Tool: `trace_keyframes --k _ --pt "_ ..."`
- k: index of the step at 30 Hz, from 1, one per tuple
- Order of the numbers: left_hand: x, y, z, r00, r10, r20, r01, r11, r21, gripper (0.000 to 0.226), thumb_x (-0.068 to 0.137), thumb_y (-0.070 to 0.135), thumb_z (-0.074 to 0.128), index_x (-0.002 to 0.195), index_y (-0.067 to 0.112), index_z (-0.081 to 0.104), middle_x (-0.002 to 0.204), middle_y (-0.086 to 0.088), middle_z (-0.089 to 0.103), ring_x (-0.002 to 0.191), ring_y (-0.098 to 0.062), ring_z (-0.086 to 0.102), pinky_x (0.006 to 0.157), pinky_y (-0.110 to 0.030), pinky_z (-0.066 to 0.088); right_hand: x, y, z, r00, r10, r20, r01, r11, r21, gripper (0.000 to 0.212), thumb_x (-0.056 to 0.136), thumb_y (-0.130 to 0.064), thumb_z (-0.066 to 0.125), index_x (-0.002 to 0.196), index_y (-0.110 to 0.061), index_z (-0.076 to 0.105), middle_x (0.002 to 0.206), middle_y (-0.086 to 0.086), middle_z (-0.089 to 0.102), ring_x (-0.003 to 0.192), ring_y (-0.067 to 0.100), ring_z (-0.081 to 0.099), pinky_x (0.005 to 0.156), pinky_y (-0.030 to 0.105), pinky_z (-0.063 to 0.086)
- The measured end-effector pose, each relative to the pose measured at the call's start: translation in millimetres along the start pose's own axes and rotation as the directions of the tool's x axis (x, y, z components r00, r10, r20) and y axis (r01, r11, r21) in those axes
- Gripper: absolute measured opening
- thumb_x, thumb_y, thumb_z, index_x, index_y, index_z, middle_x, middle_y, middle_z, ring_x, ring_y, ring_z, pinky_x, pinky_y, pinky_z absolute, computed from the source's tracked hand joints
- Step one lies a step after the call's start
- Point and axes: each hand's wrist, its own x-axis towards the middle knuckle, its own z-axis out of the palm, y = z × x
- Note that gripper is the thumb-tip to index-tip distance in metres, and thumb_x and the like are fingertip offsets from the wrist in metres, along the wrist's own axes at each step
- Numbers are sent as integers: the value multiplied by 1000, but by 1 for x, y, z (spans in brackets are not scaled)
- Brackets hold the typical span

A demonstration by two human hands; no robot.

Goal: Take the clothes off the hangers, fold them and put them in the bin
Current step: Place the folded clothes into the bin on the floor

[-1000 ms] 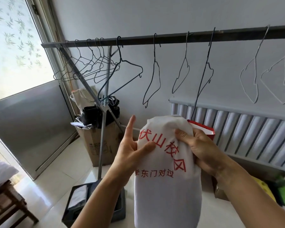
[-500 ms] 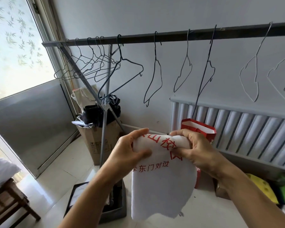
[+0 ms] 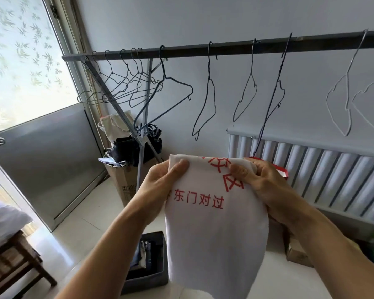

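A white garment with red printed characters point(image 3: 214, 234) hangs in front of me, folded into a narrow strip. My left hand point(image 3: 160, 184) pinches its top left corner with the thumb on the front. My right hand point(image 3: 259, 182) grips the top right edge, fingers curled over the fold. A dark grey bin point(image 3: 158, 277) sits on the floor below, partly hidden by the cloth, with folded clothes inside. Several bare wire hangers point(image 3: 205, 100) hang on the dark rail point(image 3: 225, 49) above.
A white radiator point(image 3: 333, 175) lines the wall at right, with a red bag point(image 3: 281, 171) behind my right hand. A cardboard box point(image 3: 123, 182) with dark bags stands by the rack's leg. A grey door point(image 3: 45, 160) is at left, a wooden stool point(image 3: 15, 264) at lower left.
The garment's top has been folded down and dropped lower. My left hand went from open fingers to pinching the left corner. The view tilted down a little.
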Motion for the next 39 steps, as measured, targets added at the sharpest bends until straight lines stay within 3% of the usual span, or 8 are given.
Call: trace_keyframes --k 6,10,18,21,25,28,31,39 --pt "-7 -27 0 995 -53 86 66 986 -155 67 61 55 85 104 6 72 103 -22 72 89 -31 72 73 -36 60 8 -6 -1 1000 2 -6 -1 997 73 36 81 -34 63 104 -7 69 89 17 74 75 27 73 59 32 60" --pt "-15 -43 -1 978 -132 161 145 987 -72 45 65 35 86 105 16 75 113 -15 71 105 -35 68 84 -41 58 11 -10 -4 996 58 -61 -49 989 143 37 83 -32 63 101 -1 69 86 17 74 71 26 72 58 33 60" --pt "-18 -32 8 991 -134 -16 129 979 -160 24 81 22 69 98 5 75 99 -19 74 81 -28 74 65 -33 59 -2 18 -12 972 236 -12 -193 824 533 60 90 -59 36 87 -18 81 97 12 75 84 28 74 62 39 61" --pt "-18 -29 12 991 -110 -70 97 980 -175 17 84 18 67 89 5 76 90 -17 75 72 -24 73 60 -29 58 -17 36 -4 987 129 98 -162 775 611 59 60 -74 65 92 -27 80 110 7 73 99 29 71 72 44 60" --pt "-16 -31 13 989 -78 -128 61 989 -132 13 80 19 70 80 7 75 79 -13 74 64 -19 70 56 -27 56 -21 54 3 976 181 124 -219 752 622 78 16 -43 98 89 -24 79 100 13 75 88 32 73 62 43 59" --pt "-16 -32 8 996 -67 -56 59 989 -132 11 75 7 78 84 8 73 80 -13 74 65 -20 70 55 -28 56 -18 45 5 957 272 96 -285 837 468 29 54 -19 93 80 -22 80 93 14 75 84 33 73 70 48 59" --pt "-18 -33 4 997 -43 -58 38 996 -86 19 77 7 77 93 6 68 82 -12 74 67 -20 70 57 -27 55 -12 38 4 958 286 -17 -251 865 434 24 75 -9 70 99 -7 74 101 20 73 94 39 70 86 54 53" --pt "-16 -35 6 950 66 -304 -51 997 57 55 87 16 70 130 43 49 68 -15 67 62 -23 61 55 -33 51 -6 24 11 950 230 -212 -144 923 357 10 91 -9 61 97 -6 68 77 11 74 65 21 72 55 34 59"
